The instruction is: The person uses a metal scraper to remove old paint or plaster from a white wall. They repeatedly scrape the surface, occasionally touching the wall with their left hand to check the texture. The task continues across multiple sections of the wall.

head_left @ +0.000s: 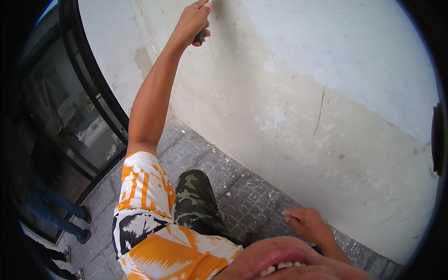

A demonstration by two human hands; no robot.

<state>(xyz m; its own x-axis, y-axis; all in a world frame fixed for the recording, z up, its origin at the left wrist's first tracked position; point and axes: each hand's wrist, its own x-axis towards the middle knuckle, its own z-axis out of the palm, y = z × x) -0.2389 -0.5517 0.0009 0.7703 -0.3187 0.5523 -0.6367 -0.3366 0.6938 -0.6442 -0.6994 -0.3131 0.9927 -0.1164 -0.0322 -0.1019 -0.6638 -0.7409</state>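
Right hand [308,224] rests low by the wall [289,116], fingers loosely spread, empty. Left hand [193,21] grips a dark-handled tool [200,35] overhead against the wall; overreach risks a slip.

Outdoor building frontage, patchy plastered wall [298,93], grey paved walkway [233,186], dark-framed glass door [74,116] beside it

A single head-worn fisheye view looks steeply down along a near wall [326,93] to the paved floor [242,196].
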